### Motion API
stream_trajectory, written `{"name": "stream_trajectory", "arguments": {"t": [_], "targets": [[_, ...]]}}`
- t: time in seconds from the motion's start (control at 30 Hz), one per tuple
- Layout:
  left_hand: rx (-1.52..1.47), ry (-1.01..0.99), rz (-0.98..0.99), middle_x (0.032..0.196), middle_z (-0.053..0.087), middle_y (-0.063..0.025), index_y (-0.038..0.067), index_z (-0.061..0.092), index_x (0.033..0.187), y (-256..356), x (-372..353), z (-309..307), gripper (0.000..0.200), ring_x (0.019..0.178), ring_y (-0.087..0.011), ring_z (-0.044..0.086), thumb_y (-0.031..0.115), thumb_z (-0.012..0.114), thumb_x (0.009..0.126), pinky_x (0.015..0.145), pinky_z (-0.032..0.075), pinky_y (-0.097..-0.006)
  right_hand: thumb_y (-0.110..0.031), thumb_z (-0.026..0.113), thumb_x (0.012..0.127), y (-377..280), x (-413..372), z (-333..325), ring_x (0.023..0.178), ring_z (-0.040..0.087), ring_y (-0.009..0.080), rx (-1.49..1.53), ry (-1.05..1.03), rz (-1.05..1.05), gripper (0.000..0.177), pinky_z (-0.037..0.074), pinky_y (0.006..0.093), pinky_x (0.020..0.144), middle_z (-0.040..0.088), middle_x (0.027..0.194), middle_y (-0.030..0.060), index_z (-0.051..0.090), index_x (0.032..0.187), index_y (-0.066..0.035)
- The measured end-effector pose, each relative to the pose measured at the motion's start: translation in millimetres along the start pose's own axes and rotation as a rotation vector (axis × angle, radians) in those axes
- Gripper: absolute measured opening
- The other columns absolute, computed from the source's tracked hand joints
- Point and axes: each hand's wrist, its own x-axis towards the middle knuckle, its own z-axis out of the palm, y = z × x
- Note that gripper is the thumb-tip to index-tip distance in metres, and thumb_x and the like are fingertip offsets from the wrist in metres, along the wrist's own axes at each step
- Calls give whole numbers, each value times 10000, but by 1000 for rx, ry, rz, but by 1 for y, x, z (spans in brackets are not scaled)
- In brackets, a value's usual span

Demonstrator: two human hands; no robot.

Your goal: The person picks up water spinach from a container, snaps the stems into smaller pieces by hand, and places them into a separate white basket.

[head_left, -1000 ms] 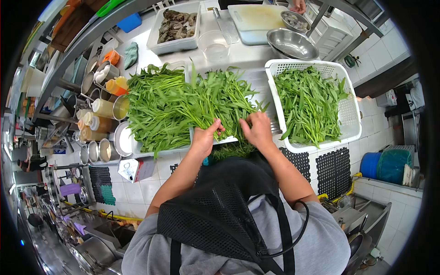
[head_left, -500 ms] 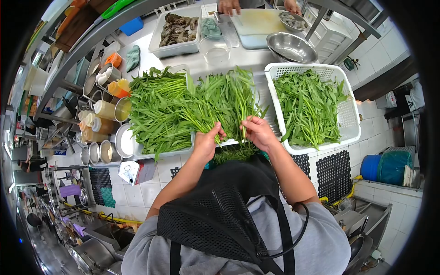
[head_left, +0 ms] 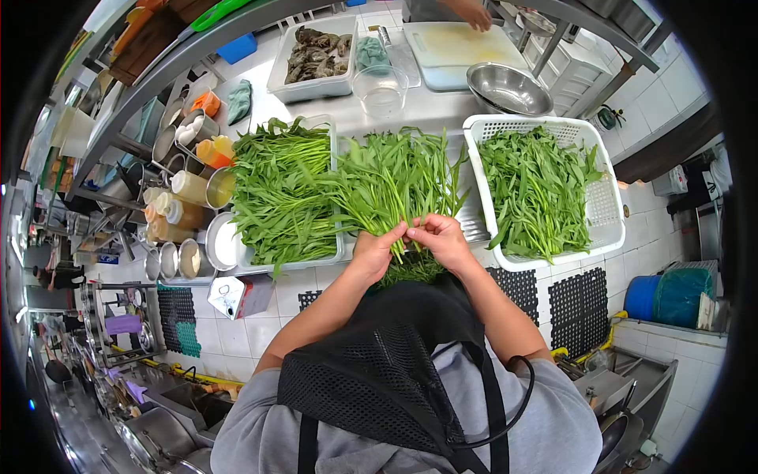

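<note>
A bunch of long leafy green stems (head_left: 395, 178) fans out at the middle of the counter, its lower ends between my hands. My left hand (head_left: 377, 251) is closed round these stems. My right hand (head_left: 440, 240) pinches at the same stem ends, its fingertips meeting those of my left hand. To the left, a clear tub (head_left: 341, 229) is heaped with more greens (head_left: 288, 189). On the right stands a white perforated basket (head_left: 606, 205) with a pile of greens (head_left: 537, 189). Below my hands, darker green trimmings (head_left: 412, 270) lie in front of the apron.
Across the counter are a tub of shrimp (head_left: 316, 59), a clear round container (head_left: 380, 93), steel bowls (head_left: 509, 87) and a cutting board (head_left: 462, 46). A co-worker's hand (head_left: 470, 13) is over the board. Sauce bottles (head_left: 188, 188) and a metal shelf post stand at the left.
My hands have come together at the stem ends, my right hand moving left. The co-worker's hand has shifted over the board, and the small bowl of shrimp has left its earlier spot.
</note>
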Motion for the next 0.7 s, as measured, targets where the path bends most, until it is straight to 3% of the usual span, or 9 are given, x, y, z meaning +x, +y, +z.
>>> {"name": "stream_trajectory", "arguments": {"t": [0.17, 0.23, 0.27, 0.37, 0.5, 0.57, 0.6, 0.63, 0.7], "targets": [[15, 22, 85, 944, 641, -70, 53, 568, 1064, 9, 3, -5, 203, 799, -193, 606, 171, 617, 907, 719, 486, -341, -118, 658, 865, 6, 0, 0, 713, 586, 81, -402, -7, -91, 159, 469, 242, 621, 664, 804, 52, 658, 966, 4], [-75, -31, 53, 946, 637, -69, 71, 553, 1072, 31, 1, -9, 199, 815, -195, 607, 190, 599, 921, 737, 487, -358, -152, 649, 862, 17, 10, -10, 704, 569, 85, -313, 231, -216, 184, 467, 254, 635, 648, 766, 40, 650, 976, -7], [-203, -81, 65, 900, 617, -57, 89, 535, 1072, 43, -2, -13, 197, 791, -185, 593, 218, 580, 931, 724, 478, -359, -153, 633, 863, 15, 16, -16, 676, 562, 99, -418, 359, -226, 176, 469, 266, 638, 632, 737, 46, 637, 943, 4], [-354, -152, 83, 806, 556, -34, 115, 510, 1065, 58, -3, -24, 191, 729, -166, 552, 262, 547, 948, 689, 453, -343, -182, 657, 823, 18, 18, -34, 690, 613, 253, -664, 540, -166, 192, 488, 347, 662, 634, 752, 131, 612, 857, 2], [-247, -175, 12, 711, 459, -11, 110, 504, 1063, 43, -1, -33, 191, 646, -148, 476, 261, 539, 952, 627, 403, -301, -199, 675, 799, 34, 24, -42, 726, 594, 340, -889, 519, -223, 211, 483, 400, 685, 621, 762, 154, 612, 851, -4], [-230, -190, -16, 742, 488, -19, 75, 508, 1073, 30, 0, -34, 200, 662, -163, 489, 232, 537, 952, 641, 415, -308, -208, 684, 790, 48, 30, -44, 754, 568, 388, -1054, 418, -318, 216, 475, 428, 701, 610, 766, 159, 616, 844, -10], [-208, -160, -39, 759, 515, -29, 49, 513, 1069, 24, 0, -31, 215, 676, -173, 513, 218, 557, 943, 639, 429, -315, -197, 701, 782, 57, 35, -46, 696, 590, 305, -1107, 437, -372, 206, 477, 367, 672, 611, 740, 121, 614, 829, -16], [-187, -129, -63, 776, 541, -40, 23, 517, 1065, 22, -2, -28, 231, 690, -183, 537, 204, 576, 934, 637, 443, -323, -197, 701, 782, 52, 37, -45, 696, 590, 305, -1105, 437, -371, 206, 477, 367, 672, 611, 740, 121, 614, 829, -16], [-172, -139, -41, 811, 563, -47, 20, 535, 1048, 23, -5, -26, 212, 721, -184, 555, 184, 587, 925, 657, 457, -323, -151, 708, 790, 43, 41, -42, 653, 573, 164, -520, 379, -119, 169, 457, 280, 636, 608, 715, 50, 607, 790, -16]]}}
